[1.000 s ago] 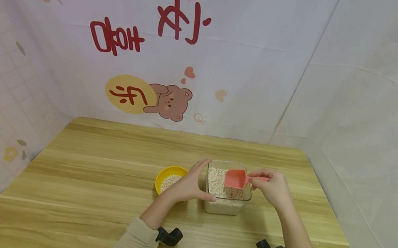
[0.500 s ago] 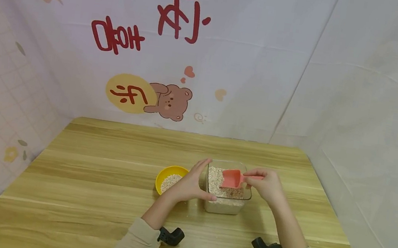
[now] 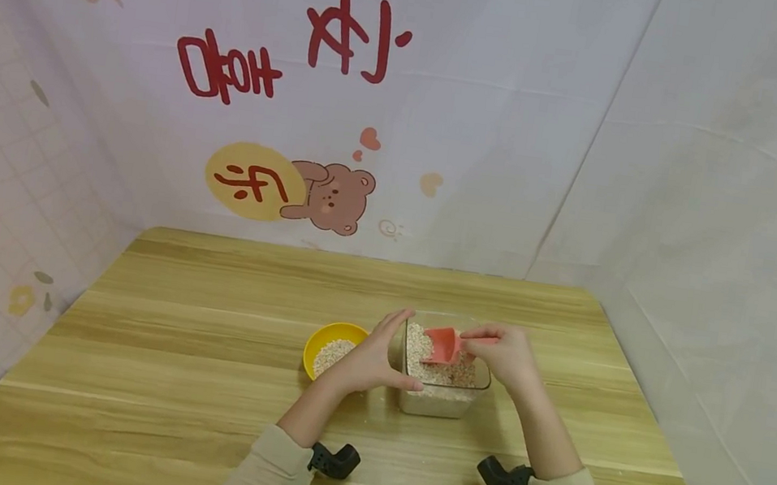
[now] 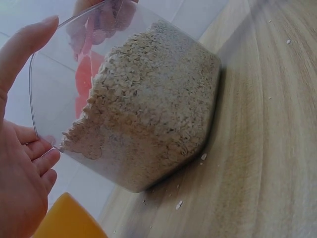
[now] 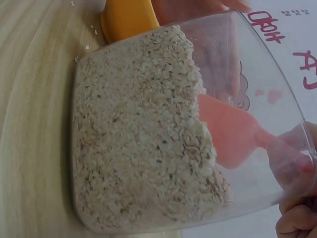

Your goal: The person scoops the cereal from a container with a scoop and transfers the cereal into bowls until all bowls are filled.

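Note:
A clear, square-rimmed container (image 3: pixel 441 406) stands on the table, largely filled with oats (image 4: pixel 148 94). My left hand (image 3: pixel 367 363) spans its left side and holds it, thumb at the near rim and fingers at the far corner. Between thumb and fingers, my right hand (image 3: pixel 507 358) pinches the handle of a pink scoop (image 3: pixel 442 345) inside the container. The scoop's front edge dips into the oats, as the right wrist view shows through the wall. Beside the left hand, partly hidden by it, sits a yellow bowl (image 3: pixel 313 341) with some oats (image 3: pixel 332 355).
Loose oat flakes (image 4: pixel 179 204) lie on the wooden table (image 3: pixel 193 381) near the container. A printed cloth (image 3: pixel 478 123) hangs behind the table and along both sides. Each wrist carries a black mount.
My right hand has moved left with the scoop, bringing its front edge into the oats. The left hand has kept its place on the container.

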Available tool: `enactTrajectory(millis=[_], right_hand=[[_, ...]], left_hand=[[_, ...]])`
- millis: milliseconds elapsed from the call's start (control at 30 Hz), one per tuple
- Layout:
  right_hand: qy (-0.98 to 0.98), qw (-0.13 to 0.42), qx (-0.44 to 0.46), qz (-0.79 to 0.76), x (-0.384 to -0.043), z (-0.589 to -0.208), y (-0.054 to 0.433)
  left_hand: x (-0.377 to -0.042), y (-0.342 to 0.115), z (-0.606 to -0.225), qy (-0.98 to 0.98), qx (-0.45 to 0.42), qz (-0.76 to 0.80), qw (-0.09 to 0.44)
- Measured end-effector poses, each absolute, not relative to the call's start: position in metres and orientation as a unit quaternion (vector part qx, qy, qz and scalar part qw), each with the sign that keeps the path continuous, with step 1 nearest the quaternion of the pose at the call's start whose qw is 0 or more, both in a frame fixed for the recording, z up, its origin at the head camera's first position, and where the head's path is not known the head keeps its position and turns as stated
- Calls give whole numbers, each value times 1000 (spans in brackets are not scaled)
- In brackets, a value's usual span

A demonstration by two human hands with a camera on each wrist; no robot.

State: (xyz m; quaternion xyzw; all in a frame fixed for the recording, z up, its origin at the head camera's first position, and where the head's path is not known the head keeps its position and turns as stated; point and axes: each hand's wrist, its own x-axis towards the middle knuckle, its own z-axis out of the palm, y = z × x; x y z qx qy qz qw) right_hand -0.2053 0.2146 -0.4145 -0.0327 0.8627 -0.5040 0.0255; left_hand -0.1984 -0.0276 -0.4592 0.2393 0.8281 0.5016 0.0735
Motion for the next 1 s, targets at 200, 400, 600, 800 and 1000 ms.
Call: enactTrajectory(millis=[200, 400, 600, 800, 1000], right_hand=[[866, 36, -22, -499, -207, -411, 206], [869, 42, -29, -492, -208, -407, 196], [877, 49, -35, -478, -210, -404, 189], [869, 56, -40, -491, -213, -404, 189], [856, 69, -35, -510, -213, -406, 194]], left_hand=[[-199, -29, -456, 830, 233, 501, 77], [-197, -29, -452, 825, 229, 510, 83], [-199, -31, -452, 823, 229, 514, 82], [-201, -32, -455, 822, 232, 514, 75], [-199, -31, -454, 826, 232, 507, 81]])
